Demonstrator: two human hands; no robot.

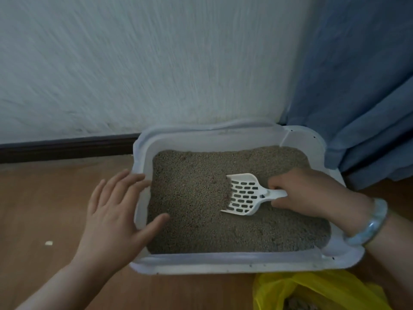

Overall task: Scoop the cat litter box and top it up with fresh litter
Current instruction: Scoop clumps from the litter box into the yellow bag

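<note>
A white rectangular litter box (223,264) sits on the wooden floor against the wall, filled with grey-brown granular litter (196,229). My right hand (306,191) grips the handle of a white slotted scoop (242,194), whose blade lies tilted on the litter near the middle of the box. My left hand (116,211) rests flat with straight fingers on the box's left rim, thumb reaching over the litter. A pale bracelet circles my right wrist.
A yellow plastic bag (312,291) lies open on the floor in front of the box's right corner, with clumps inside. A blue curtain (362,97) hangs at the right. The white wall and dark skirting board run behind. A small white scrap (48,243) lies on the floor at left.
</note>
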